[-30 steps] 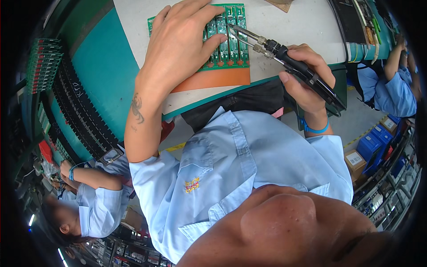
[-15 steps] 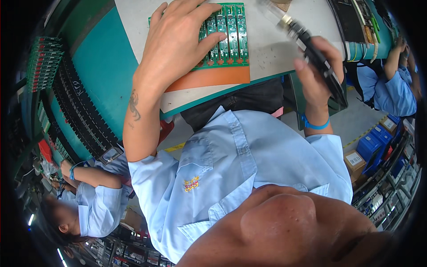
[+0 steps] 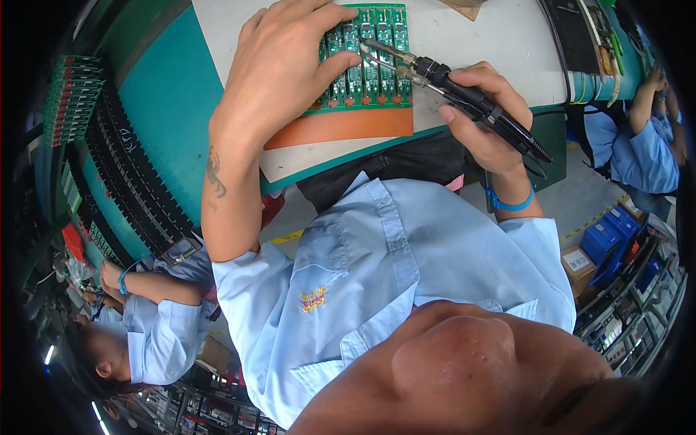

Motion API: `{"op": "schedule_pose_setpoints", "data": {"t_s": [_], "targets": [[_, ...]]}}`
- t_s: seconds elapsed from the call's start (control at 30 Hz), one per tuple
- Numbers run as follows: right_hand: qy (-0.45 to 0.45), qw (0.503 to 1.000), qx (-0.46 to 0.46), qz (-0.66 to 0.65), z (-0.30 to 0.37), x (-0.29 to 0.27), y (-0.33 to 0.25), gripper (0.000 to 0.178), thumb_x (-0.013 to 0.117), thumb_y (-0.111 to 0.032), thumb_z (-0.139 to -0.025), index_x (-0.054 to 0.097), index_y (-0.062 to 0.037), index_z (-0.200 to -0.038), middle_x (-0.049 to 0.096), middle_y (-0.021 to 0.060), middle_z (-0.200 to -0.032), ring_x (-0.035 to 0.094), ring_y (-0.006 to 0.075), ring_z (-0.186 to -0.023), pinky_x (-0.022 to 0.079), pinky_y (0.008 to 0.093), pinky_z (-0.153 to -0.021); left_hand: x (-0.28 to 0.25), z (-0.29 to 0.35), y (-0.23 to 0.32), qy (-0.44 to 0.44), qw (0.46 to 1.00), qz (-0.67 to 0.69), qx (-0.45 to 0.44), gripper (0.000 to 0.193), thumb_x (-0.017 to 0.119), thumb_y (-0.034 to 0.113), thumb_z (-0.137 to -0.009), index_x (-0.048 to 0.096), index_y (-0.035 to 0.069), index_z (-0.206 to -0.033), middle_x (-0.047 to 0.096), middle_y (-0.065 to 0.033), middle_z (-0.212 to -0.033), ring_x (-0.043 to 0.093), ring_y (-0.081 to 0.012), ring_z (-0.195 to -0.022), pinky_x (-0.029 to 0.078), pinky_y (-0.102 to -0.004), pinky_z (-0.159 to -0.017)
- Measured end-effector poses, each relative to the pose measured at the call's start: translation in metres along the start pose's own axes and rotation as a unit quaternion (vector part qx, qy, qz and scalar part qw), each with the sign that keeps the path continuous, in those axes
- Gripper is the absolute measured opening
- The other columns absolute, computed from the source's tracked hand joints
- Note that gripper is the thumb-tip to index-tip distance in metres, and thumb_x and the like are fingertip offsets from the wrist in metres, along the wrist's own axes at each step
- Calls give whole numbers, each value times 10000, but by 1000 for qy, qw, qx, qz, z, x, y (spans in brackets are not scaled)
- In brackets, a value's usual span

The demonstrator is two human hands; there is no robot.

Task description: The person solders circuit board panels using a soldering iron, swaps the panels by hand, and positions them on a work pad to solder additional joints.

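A panel of green circuit boards (image 3: 382, 65), joined in narrow strips, lies on an orange-brown sheet (image 3: 362, 125) on the pale work surface. Across the panel's left part rests my left hand (image 3: 279, 72), palm down, fingers spread and thumb lying over the strips; it hides that side. My right hand (image 3: 491, 119) is wrapped round a black soldering iron (image 3: 471, 98) with a thin metal tube beside its barrel. The iron's tip reaches over the middle strips, close to my left thumb. Whether it touches the board I cannot tell.
Black toothed racks (image 3: 134, 170) and a stack of green boards (image 3: 72, 101) stand to the left. A small brown pad (image 3: 464, 7) sits at the far edge. Co-workers are at both sides. Blue bins (image 3: 605, 235) and a carton (image 3: 578, 268) lie at the right.
My right hand has brought the soldering iron left and down, from beyond the panel to over its strips. My left hand stays spread on the panel.
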State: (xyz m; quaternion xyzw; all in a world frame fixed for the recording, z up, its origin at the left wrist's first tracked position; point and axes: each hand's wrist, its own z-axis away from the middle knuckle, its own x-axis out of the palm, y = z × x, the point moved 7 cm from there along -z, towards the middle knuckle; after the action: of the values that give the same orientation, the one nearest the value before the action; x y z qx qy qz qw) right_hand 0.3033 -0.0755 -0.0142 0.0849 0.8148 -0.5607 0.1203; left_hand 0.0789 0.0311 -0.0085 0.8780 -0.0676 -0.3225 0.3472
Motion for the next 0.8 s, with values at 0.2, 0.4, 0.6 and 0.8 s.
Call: {"op": "schedule_pose_setpoints", "data": {"t_s": [0.2, 0.4, 0.6, 0.8], "targets": [[-6, 1000, 5, 15, 0, -1, 0, 420, 780, 63, -770, 683, 48, -1178, 719, 168, -1038, 632, 237, -853, 503, 318, -782, -4, -7, 8, -17, 1000, 1, -21, 492, 796, 200, -884, 674, 40, -1333, 629, -169, -1469, 535, -345, -1397, 370, -442, -1211], [-5, 1000, 10, 16, -1, -1, -2, 422, 779, 65, -767, 684, 46, -1177, 713, 162, -1024, 631, 236, -848, 504, 312, -775, 4, -20, 7, -171, 940, -181, -232, 489, 792, 224, -895, 679, 50, -1337, 619, -158, -1477, 521, -343, -1409, 354, -481, -1228], [7, 1000, 7, 13, 2, -6, -6, 434, 780, 65, -761, 675, 47, -1181, 703, 162, -1004, 627, 240, -851, 500, 311, -773, 6, -29, 10, -176, 935, -198, -236, 488, 790, 230, -898, 680, 53, -1339, 615, -156, -1480, 518, -343, -1411, 349, -492, -1231], [29, 999, -12, -1, 5, -11, -10, 442, 790, 60, -755, 698, 29, -1186, 721, 139, -994, 618, 207, -805, 499, 286, -740, 2, -29, 9, -178, 932, -205, -240, 487, 788, 235, -902, 681, 55, -1341, 612, -154, -1483, 516, -342, -1414, 344, -504, -1234]]}}
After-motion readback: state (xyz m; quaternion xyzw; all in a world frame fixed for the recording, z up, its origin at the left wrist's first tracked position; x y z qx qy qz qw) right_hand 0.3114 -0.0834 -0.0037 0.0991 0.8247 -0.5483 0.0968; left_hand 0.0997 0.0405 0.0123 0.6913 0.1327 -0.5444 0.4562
